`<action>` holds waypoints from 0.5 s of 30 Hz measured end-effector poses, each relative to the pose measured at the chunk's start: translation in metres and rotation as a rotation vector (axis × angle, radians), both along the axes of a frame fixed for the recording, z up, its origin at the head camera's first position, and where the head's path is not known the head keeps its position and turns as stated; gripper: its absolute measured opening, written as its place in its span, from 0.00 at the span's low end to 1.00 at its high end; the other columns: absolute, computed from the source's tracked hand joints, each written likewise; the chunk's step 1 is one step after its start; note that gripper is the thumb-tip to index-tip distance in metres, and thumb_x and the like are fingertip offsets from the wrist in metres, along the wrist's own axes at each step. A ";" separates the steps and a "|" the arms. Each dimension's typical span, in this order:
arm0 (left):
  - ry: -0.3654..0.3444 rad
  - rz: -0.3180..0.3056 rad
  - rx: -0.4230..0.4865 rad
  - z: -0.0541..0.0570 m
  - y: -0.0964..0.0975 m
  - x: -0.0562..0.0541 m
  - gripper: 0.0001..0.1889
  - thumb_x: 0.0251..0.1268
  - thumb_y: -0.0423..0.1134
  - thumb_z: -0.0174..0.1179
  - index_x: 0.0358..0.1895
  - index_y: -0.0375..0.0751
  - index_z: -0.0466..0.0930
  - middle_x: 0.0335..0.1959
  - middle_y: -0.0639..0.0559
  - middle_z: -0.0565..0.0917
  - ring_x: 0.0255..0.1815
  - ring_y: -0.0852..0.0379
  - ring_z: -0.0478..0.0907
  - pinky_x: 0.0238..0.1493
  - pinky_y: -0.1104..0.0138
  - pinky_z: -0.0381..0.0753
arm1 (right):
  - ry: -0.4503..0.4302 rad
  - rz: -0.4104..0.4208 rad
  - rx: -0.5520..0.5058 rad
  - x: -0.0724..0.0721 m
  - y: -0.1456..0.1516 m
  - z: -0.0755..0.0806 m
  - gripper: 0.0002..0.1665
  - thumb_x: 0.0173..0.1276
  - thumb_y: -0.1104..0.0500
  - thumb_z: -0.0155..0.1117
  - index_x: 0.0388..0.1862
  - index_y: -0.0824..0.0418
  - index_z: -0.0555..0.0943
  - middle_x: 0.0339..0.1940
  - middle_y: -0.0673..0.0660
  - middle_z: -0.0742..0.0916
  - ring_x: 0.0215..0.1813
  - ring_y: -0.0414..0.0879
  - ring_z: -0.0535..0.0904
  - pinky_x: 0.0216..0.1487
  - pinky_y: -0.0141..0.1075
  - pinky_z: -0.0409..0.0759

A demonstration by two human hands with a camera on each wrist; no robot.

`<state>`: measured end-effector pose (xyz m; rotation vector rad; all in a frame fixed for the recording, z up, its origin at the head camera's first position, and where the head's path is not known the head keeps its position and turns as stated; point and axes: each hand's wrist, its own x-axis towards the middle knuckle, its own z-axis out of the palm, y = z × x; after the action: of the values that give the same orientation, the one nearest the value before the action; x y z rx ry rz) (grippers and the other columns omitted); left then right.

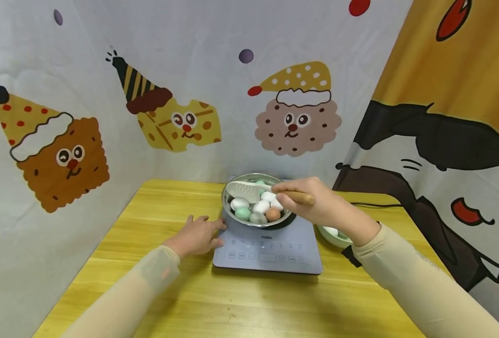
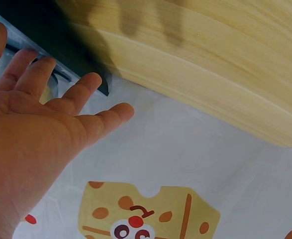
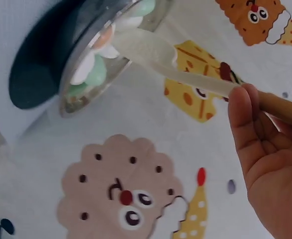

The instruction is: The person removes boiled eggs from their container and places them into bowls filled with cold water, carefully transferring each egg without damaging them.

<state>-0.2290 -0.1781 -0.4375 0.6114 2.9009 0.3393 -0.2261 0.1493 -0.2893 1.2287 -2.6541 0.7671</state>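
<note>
In the head view my right hand (image 1: 312,202) grips the wooden handle of a white slotted spoon (image 1: 246,191), whose perforated bowl is over the left part of a metal pot (image 1: 226,203). White, pale green and brown eggs (image 1: 261,206) fill the pot. The right wrist view shows my fingers (image 3: 241,107) curled round the handle, and the spoon's bowl at the eggs. My left hand (image 1: 196,234) has its fingers spread, with fingertips at the left edge of the induction cooker (image 1: 270,263) under the pot. In the left wrist view that palm holds nothing.
A light green bowl (image 1: 335,239) with eggs stands right of the cooker, partly hidden by my right arm. A black cord (image 1: 376,205) runs along the table's back right. Behind the wooden table (image 1: 249,305) hangs a printed cloth (image 1: 232,94).
</note>
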 end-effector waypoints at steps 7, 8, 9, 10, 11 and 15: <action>0.007 0.000 0.015 -0.001 -0.002 0.000 0.24 0.75 0.50 0.68 0.69 0.48 0.81 0.74 0.49 0.81 0.77 0.25 0.71 0.75 0.21 0.57 | -0.242 -0.093 -0.231 -0.024 0.012 -0.009 0.18 0.84 0.58 0.59 0.60 0.67 0.88 0.46 0.62 0.94 0.35 0.43 0.86 0.42 0.37 0.90; 0.004 0.000 0.018 -0.001 -0.002 0.000 0.24 0.75 0.50 0.68 0.70 0.48 0.81 0.74 0.49 0.82 0.77 0.25 0.70 0.76 0.21 0.57 | -0.297 -0.112 -0.275 -0.027 0.013 -0.011 0.18 0.84 0.58 0.58 0.59 0.68 0.88 0.44 0.63 0.94 0.36 0.46 0.87 0.42 0.38 0.91; -0.001 0.000 0.022 -0.002 -0.002 0.000 0.24 0.76 0.50 0.68 0.70 0.48 0.81 0.74 0.50 0.82 0.77 0.25 0.70 0.76 0.21 0.57 | -0.351 -0.139 -0.319 -0.029 0.016 -0.014 0.19 0.85 0.57 0.58 0.59 0.68 0.87 0.42 0.63 0.93 0.36 0.48 0.88 0.42 0.40 0.92; 0.000 -0.004 0.025 -0.002 -0.002 0.000 0.24 0.76 0.49 0.68 0.70 0.48 0.81 0.74 0.50 0.82 0.77 0.25 0.70 0.75 0.21 0.57 | -0.399 -0.167 -0.356 -0.030 0.018 -0.017 0.20 0.85 0.55 0.58 0.59 0.69 0.87 0.41 0.63 0.93 0.36 0.49 0.89 0.42 0.40 0.92; -0.002 -0.005 0.029 -0.002 -0.002 0.000 0.24 0.76 0.49 0.68 0.70 0.48 0.81 0.74 0.50 0.82 0.77 0.25 0.70 0.75 0.21 0.57 | -0.445 -0.196 -0.394 -0.031 0.021 -0.021 0.21 0.85 0.54 0.57 0.60 0.69 0.86 0.41 0.63 0.93 0.37 0.49 0.89 0.41 0.40 0.92; 0.000 0.001 0.037 -0.002 -0.002 0.001 0.24 0.76 0.49 0.68 0.70 0.48 0.81 0.73 0.50 0.82 0.77 0.25 0.70 0.76 0.21 0.57 | -0.610 -0.300 -0.575 -0.032 0.027 -0.035 0.24 0.85 0.51 0.57 0.62 0.70 0.84 0.38 0.58 0.93 0.37 0.47 0.89 0.43 0.38 0.92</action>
<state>-0.2278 -0.1798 -0.4395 0.6162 2.9009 0.3932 -0.2576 0.1765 -0.3243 0.4825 -2.5960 1.9003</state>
